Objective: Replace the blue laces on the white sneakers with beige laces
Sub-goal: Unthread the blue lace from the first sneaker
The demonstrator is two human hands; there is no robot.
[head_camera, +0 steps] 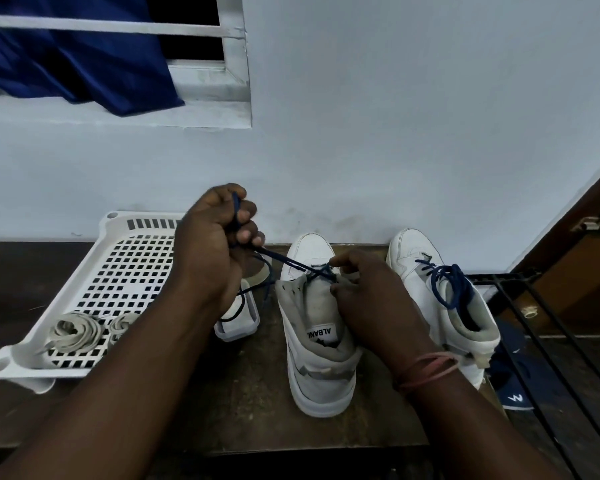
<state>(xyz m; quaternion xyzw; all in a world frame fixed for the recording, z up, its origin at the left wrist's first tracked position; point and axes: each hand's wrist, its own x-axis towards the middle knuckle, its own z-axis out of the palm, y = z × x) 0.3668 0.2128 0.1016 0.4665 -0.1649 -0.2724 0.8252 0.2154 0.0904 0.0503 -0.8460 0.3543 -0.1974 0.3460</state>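
On my left I see a white perforated tray (94,271) on the dark wooden bench (250,393), and two coils of beige laces (75,332) lie in its near corner. Just beside the tray stands a small clear container (238,327), partly hidden behind my left forearm; a loop of blue lace hangs into it. On the right a black metal rack (548,323) stands close to the second sneaker, and a dark blue sandal (511,375) lies under it. A blue cloth (84,64) hangs at the window above.

My left hand (215,244) is raised above the bench, fingers curled tightly around the blue lace (284,263), which runs taut down to the eyelets of the nearer white sneaker (317,327). My right hand (368,303) rests on this sneaker's tongue; thumb and forefinger pinch at the lace crossing.

Both sneakers stand upright, side by side, long axis away from me, toes touching the wall (395,116). The right sneaker (444,299) has its blue lace still threaded.
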